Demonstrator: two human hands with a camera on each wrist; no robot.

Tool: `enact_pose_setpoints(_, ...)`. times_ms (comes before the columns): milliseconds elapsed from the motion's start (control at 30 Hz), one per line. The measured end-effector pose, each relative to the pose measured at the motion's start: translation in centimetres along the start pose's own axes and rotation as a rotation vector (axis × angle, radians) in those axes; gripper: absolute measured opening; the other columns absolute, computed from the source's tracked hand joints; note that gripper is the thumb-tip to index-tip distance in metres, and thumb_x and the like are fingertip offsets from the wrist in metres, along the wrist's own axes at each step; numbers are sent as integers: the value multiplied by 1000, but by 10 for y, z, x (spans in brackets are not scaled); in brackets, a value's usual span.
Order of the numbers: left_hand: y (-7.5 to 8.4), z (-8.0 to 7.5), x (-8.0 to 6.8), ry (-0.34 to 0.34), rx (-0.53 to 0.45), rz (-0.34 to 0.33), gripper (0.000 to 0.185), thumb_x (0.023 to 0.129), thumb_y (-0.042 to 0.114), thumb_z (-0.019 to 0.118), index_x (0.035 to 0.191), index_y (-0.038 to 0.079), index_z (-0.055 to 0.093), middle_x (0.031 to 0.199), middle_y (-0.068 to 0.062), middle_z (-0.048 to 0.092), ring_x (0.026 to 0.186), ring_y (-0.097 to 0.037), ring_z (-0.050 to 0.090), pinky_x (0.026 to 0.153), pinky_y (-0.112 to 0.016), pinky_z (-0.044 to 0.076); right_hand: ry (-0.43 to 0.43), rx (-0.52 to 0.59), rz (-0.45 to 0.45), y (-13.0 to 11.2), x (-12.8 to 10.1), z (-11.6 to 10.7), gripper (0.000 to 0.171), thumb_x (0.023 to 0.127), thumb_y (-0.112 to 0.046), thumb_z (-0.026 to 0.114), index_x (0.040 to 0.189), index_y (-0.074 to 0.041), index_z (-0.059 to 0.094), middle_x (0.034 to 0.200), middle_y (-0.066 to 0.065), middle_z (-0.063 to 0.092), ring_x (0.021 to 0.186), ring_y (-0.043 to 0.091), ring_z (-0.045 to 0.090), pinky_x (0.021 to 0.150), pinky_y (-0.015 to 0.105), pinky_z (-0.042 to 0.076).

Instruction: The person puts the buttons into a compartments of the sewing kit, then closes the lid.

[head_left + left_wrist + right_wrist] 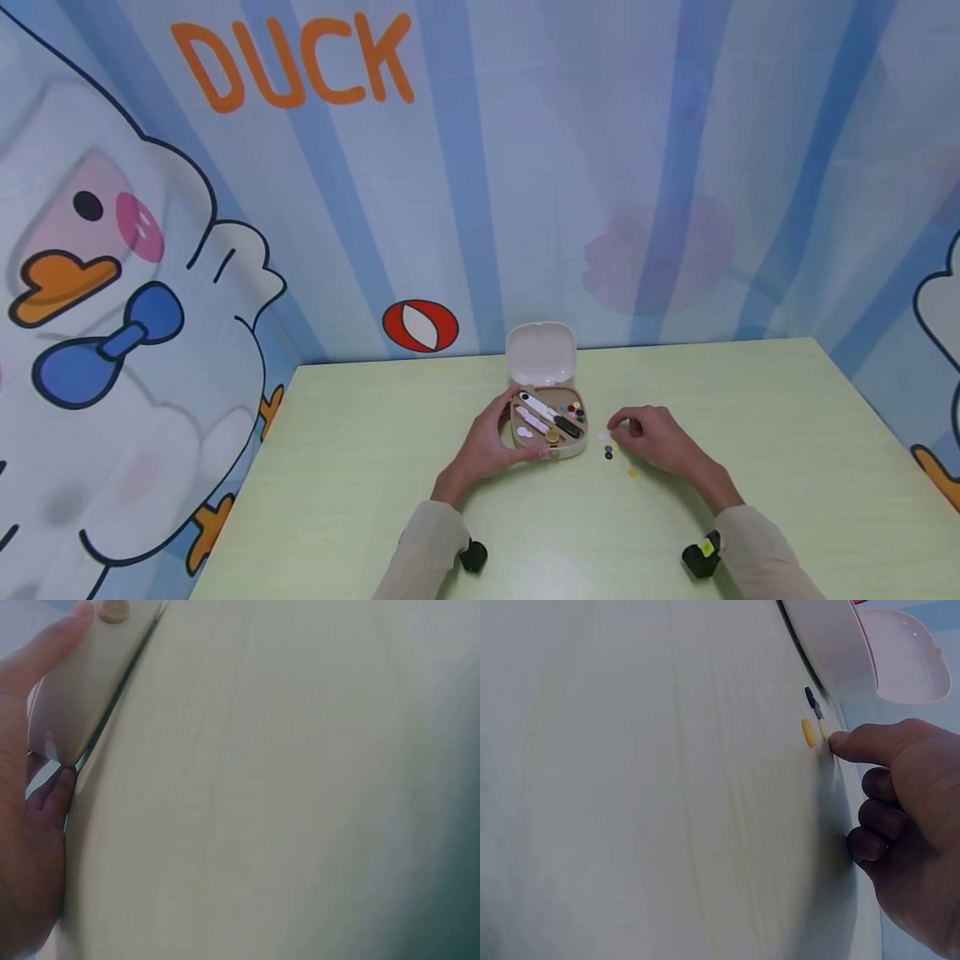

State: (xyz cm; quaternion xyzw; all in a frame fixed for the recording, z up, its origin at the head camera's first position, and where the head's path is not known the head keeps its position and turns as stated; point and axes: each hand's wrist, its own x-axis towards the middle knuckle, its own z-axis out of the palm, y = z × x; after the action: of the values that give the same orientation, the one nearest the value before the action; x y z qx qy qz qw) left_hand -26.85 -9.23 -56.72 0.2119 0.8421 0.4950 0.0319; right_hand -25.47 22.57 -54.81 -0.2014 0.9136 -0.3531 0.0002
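A small sewing-kit-like case [572,449] with a beige tray lies with its pinkish lid [542,354] raised. My left hand [491,437] grips it from the left side, thumb along the front wall by a round gold clasp [114,610]. Inside are a white-and-black pen-like tool [551,414], a pink-and-white stick [532,420], a gold round piece [552,436] and several small buttons [576,411]. My right hand [656,437] is on the table right of the case, fingers curled, fingertips beside some loose buttons [608,455]. Whether they pinch one is hidden.
A yellow button [632,472] lies on the pale table [337,500], nearer the front. Behind the table hangs a blue striped cloth [517,167] with duck pictures. Black wrist cameras [701,560] sit beneath both sleeves.
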Motion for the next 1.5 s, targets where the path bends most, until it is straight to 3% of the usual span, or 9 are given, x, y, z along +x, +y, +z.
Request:
enact_pose_setpoints(367, 1, 0, 1, -2, -4, -2, 109, 77, 45, 93, 164, 23, 31, 163, 2, 39, 147, -17, 40, 119, -32, 37, -19, 24, 19, 2, 3, 1, 4, 96, -9, 73, 99, -7, 74, 66, -6, 50, 61, 10, 44, 55, 25, 37)
enact_pose_setpoints(800, -1, -1, 1, -3, -6, 16, 110, 77, 44, 93, 164, 20, 31, 163, 0, 39, 147, -18, 41, 119, -33, 37, -11, 25, -28, 0, 4, 1, 7, 94, -7, 76, 90, -12, 71, 63, -9, 47, 57, 6, 42, 56, 24, 36)
enact_pose_setpoints(967, -3, 0, 1, -4, 5, 11, 111, 76, 45, 93, 164, 21, 30, 163, 0, 39, 147, -18, 41, 119, -32, 37, -7, 14, -20, -2, 5, 0, 10, 94, -7, 76, 90, -15, 71, 62, -9, 46, 57, 6, 42, 57, 24, 36)
enact_pose_setpoints(1267, -3, -1, 1, -4, 6, 19, 111, 77, 45, 93, 164, 20, 30, 163, -1, 39, 147, -19, 41, 119, -33, 37, 25, 33, -5, -10, 11, -2, 5, 94, -11, 77, 95, -8, 73, 61, -7, 47, 57, 9, 42, 55, 25, 36)
enact_pose_setpoints(1500, -3, 0, 0, 0, -3, 22, 109, 78, 46, 92, 164, 22, 30, 163, 2, 39, 147, -18, 41, 119, -34, 38, 41, 52, 21, -17, 19, -5, 4, 94, -8, 76, 97, -9, 73, 63, -4, 47, 59, 13, 44, 54, 25, 36)
